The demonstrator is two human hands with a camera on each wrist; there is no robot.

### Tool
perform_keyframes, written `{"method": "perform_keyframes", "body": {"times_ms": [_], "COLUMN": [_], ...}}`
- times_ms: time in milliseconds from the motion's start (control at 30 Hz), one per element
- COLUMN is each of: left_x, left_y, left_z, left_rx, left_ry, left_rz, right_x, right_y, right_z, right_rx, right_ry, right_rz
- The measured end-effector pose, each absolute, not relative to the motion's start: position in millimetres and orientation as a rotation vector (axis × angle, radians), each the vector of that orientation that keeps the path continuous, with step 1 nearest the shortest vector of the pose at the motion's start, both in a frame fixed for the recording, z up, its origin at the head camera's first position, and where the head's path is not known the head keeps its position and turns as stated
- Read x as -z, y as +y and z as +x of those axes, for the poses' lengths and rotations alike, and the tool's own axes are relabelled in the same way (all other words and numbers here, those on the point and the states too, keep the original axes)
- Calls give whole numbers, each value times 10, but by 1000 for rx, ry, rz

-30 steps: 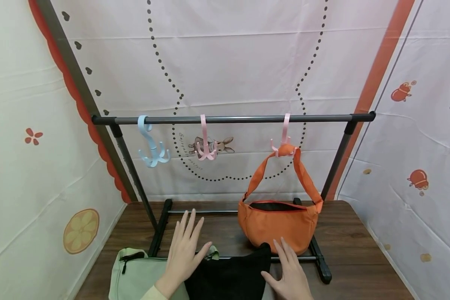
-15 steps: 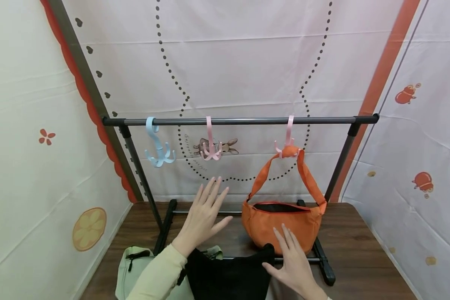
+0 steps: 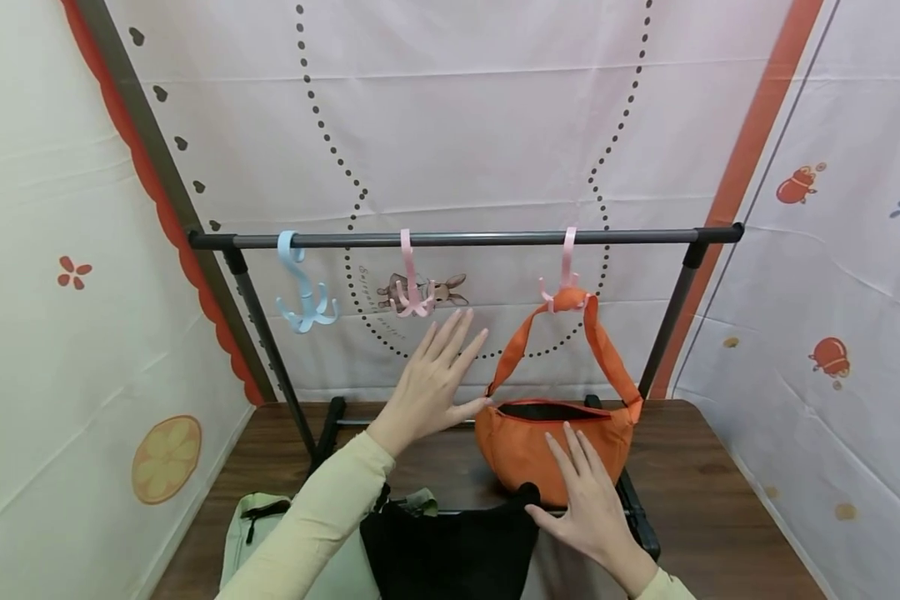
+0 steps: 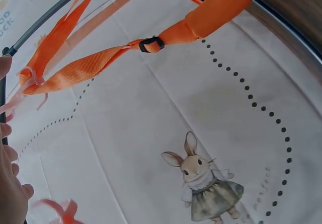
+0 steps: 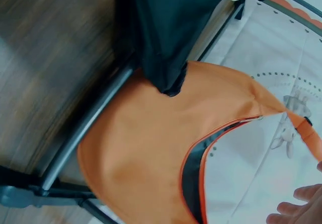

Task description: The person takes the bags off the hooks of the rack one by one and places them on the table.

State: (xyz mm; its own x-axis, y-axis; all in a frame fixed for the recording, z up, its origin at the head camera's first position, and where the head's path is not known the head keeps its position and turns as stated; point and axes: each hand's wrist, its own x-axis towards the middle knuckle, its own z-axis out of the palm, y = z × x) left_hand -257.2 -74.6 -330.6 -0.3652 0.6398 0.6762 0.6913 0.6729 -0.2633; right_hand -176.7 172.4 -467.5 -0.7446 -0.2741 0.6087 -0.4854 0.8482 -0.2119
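An orange shoulder bag (image 3: pixel 506 446) hangs by its strap (image 3: pixel 521 342) from the right pink hook (image 3: pixel 568 258), its zip open. My left hand (image 3: pixel 431 387) is raised with straight, spread fingers, left of the bag and below the middle pink hook (image 3: pixel 407 267). Over the bag's lower front in the head view, my right hand (image 3: pixel 588 500) also has its fingers straight and spread. Neither hand holds anything. A black cloth bag (image 3: pixel 450 550) lies below, between the hands. To its left is a light green bag (image 3: pixel 345 567), partly hidden behind my left sleeve.
The hooks hang from the dark bar (image 3: pixel 487 239) of a metal rack on a brown wooden table (image 3: pixel 720 500). A blue hook (image 3: pixel 303 287) hangs farther left. Printed white cloth (image 3: pixel 465 150) stands behind and on both sides.
My left hand has moved up and to the right, from over the green and black bags toward the middle hook. My right hand has risen a little in front of the orange bag.
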Motion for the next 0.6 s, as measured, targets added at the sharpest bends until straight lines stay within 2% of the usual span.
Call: {"method": "perform_keyframes", "body": {"times_ms": [600], "left_x": [2947], "left_y": [-368], "left_z": [-2744], "left_rx": [-18], "left_ry": [-1977], "left_rz": [-1072], "right_x": [4693], "right_y": [1889], "right_z": [-1823], "right_rx": [-427], "right_ry": [-2441], "right_rz": [542]}}
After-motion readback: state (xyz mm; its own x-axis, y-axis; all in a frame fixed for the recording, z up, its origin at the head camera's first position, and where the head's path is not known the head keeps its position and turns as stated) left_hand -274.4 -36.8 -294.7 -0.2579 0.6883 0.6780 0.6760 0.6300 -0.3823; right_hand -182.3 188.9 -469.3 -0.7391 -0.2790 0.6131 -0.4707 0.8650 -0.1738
